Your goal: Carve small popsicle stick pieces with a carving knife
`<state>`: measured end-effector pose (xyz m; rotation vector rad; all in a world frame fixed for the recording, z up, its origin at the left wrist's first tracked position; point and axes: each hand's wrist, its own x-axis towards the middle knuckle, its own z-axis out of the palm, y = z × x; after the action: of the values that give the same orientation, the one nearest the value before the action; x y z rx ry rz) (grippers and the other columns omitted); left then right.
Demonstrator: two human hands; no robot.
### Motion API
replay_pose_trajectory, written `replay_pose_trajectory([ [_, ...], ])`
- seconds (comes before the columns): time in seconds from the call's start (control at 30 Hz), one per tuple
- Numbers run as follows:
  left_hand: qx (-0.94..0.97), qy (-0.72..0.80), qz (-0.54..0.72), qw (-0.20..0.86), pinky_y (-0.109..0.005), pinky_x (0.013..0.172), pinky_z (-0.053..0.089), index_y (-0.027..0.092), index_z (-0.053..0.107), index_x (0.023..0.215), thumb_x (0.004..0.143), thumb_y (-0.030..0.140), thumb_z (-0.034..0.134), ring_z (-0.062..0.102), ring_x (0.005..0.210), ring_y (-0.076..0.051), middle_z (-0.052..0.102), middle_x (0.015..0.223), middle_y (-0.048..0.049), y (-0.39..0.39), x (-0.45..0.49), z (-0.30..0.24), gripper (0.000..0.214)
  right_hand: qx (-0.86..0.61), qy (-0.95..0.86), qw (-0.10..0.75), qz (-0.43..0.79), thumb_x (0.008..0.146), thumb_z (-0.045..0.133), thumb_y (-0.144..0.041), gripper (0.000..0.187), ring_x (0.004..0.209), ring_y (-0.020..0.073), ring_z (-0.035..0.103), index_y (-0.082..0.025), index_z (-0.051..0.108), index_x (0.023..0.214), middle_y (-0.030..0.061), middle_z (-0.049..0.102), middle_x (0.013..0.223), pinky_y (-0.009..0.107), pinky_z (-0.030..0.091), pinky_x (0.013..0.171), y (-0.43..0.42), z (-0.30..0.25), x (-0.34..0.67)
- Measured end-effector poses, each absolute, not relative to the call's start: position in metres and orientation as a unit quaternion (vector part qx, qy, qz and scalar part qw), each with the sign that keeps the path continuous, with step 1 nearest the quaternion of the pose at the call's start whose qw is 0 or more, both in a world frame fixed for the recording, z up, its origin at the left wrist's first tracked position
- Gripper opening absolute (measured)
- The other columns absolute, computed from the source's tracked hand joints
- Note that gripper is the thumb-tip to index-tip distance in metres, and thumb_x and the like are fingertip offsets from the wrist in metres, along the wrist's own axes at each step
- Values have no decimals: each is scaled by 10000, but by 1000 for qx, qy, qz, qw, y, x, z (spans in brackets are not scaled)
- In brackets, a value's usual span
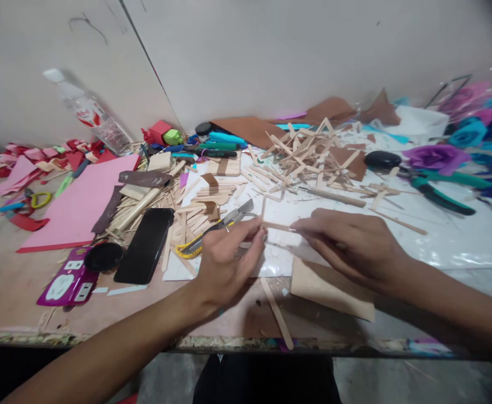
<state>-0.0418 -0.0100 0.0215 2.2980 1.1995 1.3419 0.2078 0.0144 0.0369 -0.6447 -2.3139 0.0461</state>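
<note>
Between my hands is a bent craft stick [277,226], one leg running level and a shorter one standing up. My left hand [233,252] pinches it at the corner. At the other end of the level leg, the fingertips of my right hand [347,241] are closed on the tip. A yellow utility knife [216,229] with its blade out lies just beyond my left hand. Past both hands, many bent craft sticks [309,151] form a loose heap. Below them, a single flat craft stick [277,314] rests near the table edge, beside a piece of tan card [330,289].
To the left lie a black phone [145,246], a purple power strip [69,278], pink sheets [81,202] and bundled sticks [149,207]. A plastic bottle [90,112] leans on the wall. Green-handled pliers [440,188] and paper flowers [437,159] are at right.
</note>
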Motion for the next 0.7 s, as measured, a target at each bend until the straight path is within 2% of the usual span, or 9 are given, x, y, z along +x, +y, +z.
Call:
replay_pose_trajectory([
  [0.1,781,407,463,102,-245,737,597,162,758,1139,963,122,700,759,774,-127,823,968,-31,-10,-42,20,189,-248,-896,368,19,1048,551,-144,186,766,166,677,-153,648,1207,54,716,900,266,520,687,11,32,205],
  [0.23,780,426,441,127,-261,762,609,172,758,1102,980,136,668,769,800,-144,827,974,-37,-11,-42,20,156,-260,-891,373,-22,1029,527,-98,180,665,179,644,-149,685,1099,41,685,759,288,493,614,2,31,195],
  [0.4,776,433,439,131,-258,724,601,174,779,1095,965,162,694,743,728,-136,820,902,-31,-16,-36,23,156,-286,-873,390,70,1034,547,-117,175,749,158,700,-157,693,1123,59,748,874,264,542,677,9,35,197],
  [0.47,754,447,446,179,-265,723,614,188,802,1080,968,192,706,755,739,-146,829,906,-34,-16,-31,27,149,-300,-863,390,113,1041,555,-137,161,763,157,715,-165,698,1109,59,768,897,262,545,681,12,37,197],
  [0.57,670,470,480,317,-284,760,653,213,838,1039,953,260,758,794,819,-176,845,955,-45,-13,-26,34,126,-321,-859,365,163,1066,530,-172,184,799,162,732,-165,712,1092,73,788,937,258,535,687,13,42,195],
  [0.7,578,453,494,464,-268,696,670,217,862,925,871,285,857,789,727,-173,835,827,-38,-6,-25,36,87,-322,-866,342,172,1081,526,-201,188,757,146,716,-168,708,1047,51,780,895,242,514,682,11,44,192],
])
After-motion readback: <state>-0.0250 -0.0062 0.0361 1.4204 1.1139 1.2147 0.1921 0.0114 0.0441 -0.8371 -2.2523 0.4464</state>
